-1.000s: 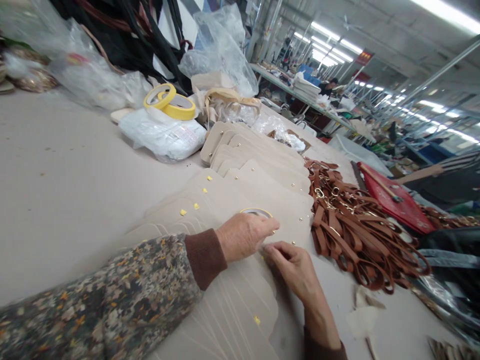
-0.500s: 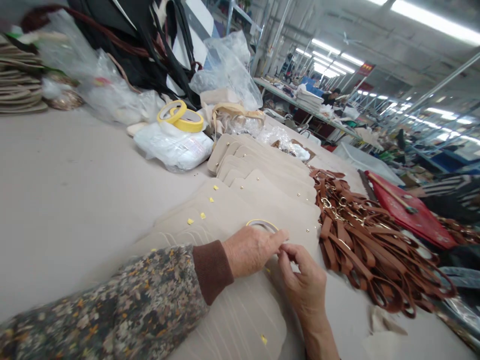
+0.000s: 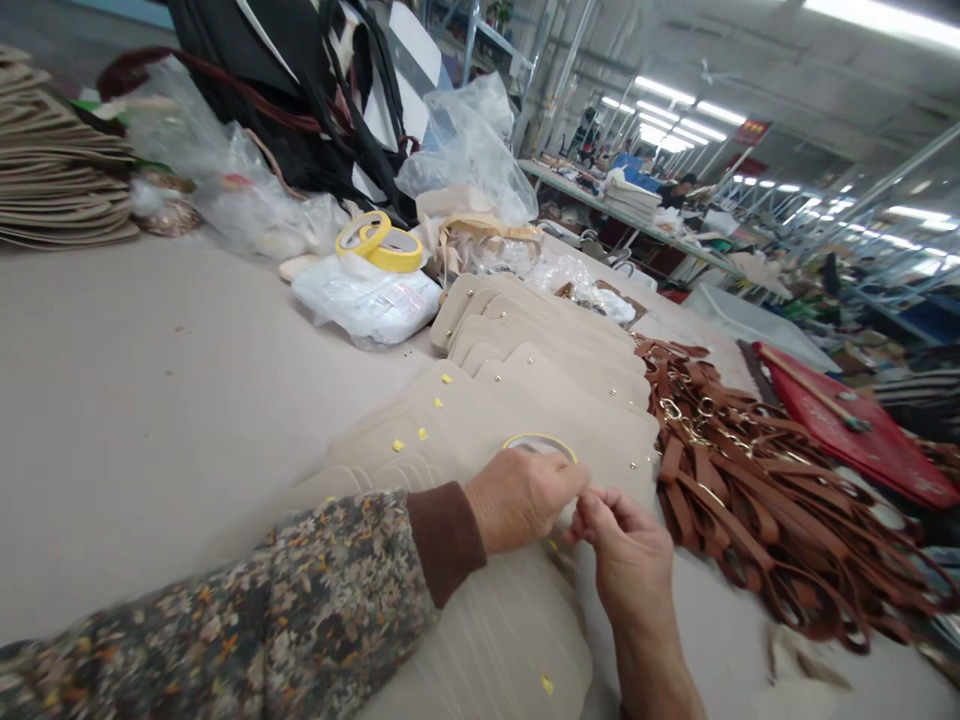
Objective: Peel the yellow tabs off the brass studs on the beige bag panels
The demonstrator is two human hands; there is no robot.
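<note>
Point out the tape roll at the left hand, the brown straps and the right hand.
Tape roll (image 3: 538, 438): head view, on its upper rim.
Brown straps (image 3: 750, 505): head view, middle of the pile.
Right hand (image 3: 632, 548): head view, middle of the hand.

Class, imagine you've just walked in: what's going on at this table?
A person bends both hands over layered beige panels. The left hand holds a roll of yellow tape; the right hand is at its fingertips, with anything between them too small to make out. Small yellow pieces dot the panels. Brown straps lie heaped to the right, and two more yellow rolls rest on a white packet.
</note>
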